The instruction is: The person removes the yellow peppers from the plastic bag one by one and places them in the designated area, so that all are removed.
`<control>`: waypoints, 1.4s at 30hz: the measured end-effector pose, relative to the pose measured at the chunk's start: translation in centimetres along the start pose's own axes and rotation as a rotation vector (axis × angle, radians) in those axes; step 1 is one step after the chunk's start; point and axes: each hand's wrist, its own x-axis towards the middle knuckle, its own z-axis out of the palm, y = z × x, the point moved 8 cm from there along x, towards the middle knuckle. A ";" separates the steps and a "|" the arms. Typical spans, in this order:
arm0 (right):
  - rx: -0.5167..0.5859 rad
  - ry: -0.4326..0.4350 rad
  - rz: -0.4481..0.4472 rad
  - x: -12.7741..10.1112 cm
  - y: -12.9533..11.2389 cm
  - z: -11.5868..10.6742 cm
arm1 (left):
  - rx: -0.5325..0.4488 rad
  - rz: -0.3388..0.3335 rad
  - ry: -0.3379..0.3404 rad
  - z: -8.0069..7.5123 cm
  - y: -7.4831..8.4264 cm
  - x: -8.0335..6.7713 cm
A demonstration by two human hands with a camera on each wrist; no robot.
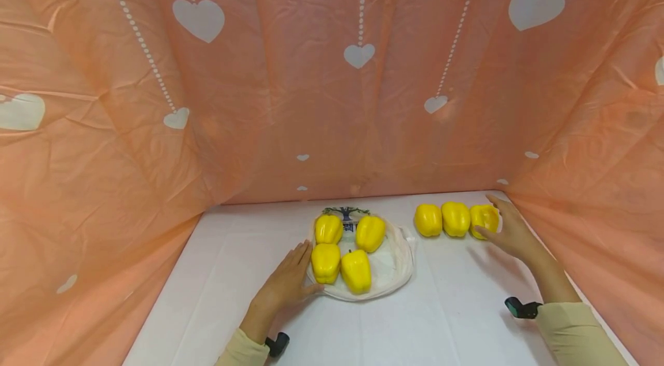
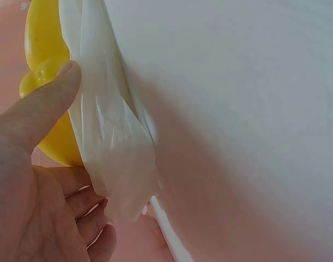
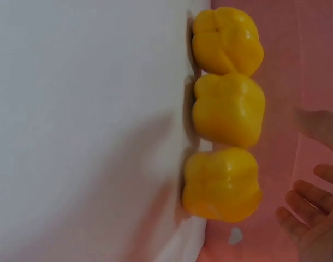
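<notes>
Four yellow bell peppers sit in a cluster on a flat white plastic bag (image 1: 394, 265) mid-table; the nearest-left one (image 1: 325, 263) is by my left hand (image 1: 287, 285). That hand lies palm down with straight fingers at the bag's left edge. In the left wrist view its thumb (image 2: 52, 93) touches the bag film (image 2: 112, 142) beside a pepper (image 2: 43, 43). To the right, three more peppers stand in a row. My right hand (image 1: 510, 233) cups the rightmost pepper (image 1: 483, 219) with spread fingers. In the right wrist view those fingers (image 3: 314, 218) stand apart from that pepper (image 3: 221, 184).
A white table (image 1: 456, 308) is walled on three sides by a peach cloth with white hearts (image 1: 358, 95), which meets the table just behind the row and close on the right. Black wrist devices (image 1: 521, 308) sit on both beige sleeves.
</notes>
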 end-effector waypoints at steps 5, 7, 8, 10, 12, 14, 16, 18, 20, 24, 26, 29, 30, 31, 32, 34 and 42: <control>0.029 0.008 -0.020 0.1 -1.5 0.2 | -0.002 -0.001 0.004 0.0 0.0 0.0; 0.039 0.002 -0.026 0.1 -2.1 0.5 | -0.002 0.000 0.006 0.0 0.0 -0.1; 0.045 0.000 -0.034 0.1 -2.5 0.7 | -0.001 -0.001 0.005 0.0 0.0 -0.1; 0.043 -0.008 -0.047 0.1 -3.1 1.2 | -0.002 -0.001 0.004 -0.1 0.1 -0.1; 0.045 -0.015 -0.054 0.1 -3.5 1.7 | -0.005 -0.002 0.003 -0.1 0.1 -0.1; 0.048 -0.017 -0.061 0.2 -3.9 2.2 | -0.007 -0.005 0.000 -0.1 0.1 -0.1; 0.052 -0.016 -0.065 0.3 -4.4 2.7 | -0.006 -0.008 -0.003 -0.1 0.1 -0.2; 0.060 -0.020 -0.067 0.3 -4.9 3.2 | -0.006 -0.007 -0.005 0.0 0.1 -0.1; 0.071 -0.025 -0.066 0.3 -5.5 3.7 | -0.004 -0.009 -0.009 0.0 0.1 -0.2; 0.093 -0.040 -0.066 0.2 -6.6 4.7 | -0.002 -0.006 -0.007 0.1 0.1 -0.1; 0.092 -0.050 -0.064 0.2 -7.1 5.2 | -0.004 -0.007 -0.006 0.1 0.0 -0.1; 0.097 -0.057 -0.074 0.3 -7.9 6.0 | -0.008 -0.004 -0.003 0.0 0.0 0.0; 0.100 -0.056 -0.082 0.3 -8.1 6.2 | -0.007 -0.005 -0.003 0.0 0.0 0.0; 0.105 -0.055 -0.087 0.3 -8.4 6.4 | -0.004 -0.007 -0.005 0.0 0.0 0.0; 0.112 -0.054 -0.095 0.3 -8.7 6.7 | 0.000 -0.008 -0.007 0.0 0.0 0.0; 0.121 -0.052 -0.107 0.3 -9.2 7.2 | 0.008 -0.013 -0.011 0.1 -0.1 0.0; 0.158 -0.051 -0.182 0.3 -11.5 9.4 | 0.013 -0.017 -0.020 0.3 -0.1 0.1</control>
